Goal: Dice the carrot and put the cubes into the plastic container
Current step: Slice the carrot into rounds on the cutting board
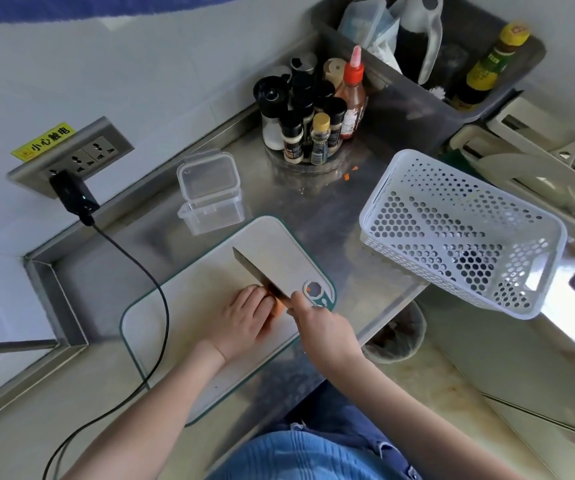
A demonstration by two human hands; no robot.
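The steel counter (331, 209) is carrying everything, and the white cutting board (182, 306) is lying near its front edge so the person can work close to the body. A white perforated basket (462, 233) is sitting to the right, empty as far as I can see. The plastic container (210, 199) is waiting just beyond the board with its lid standing open — probably so the cubes can go in quickly; no cubes are showing inside yet. The right hand (320, 323) is closing around the handle of the knife (265, 271), whose blade is pointing away across the board. The left hand (244, 317) is pressing down with curled fingers on the carrot (276, 308) — only a small orange part is showing beside the blade.
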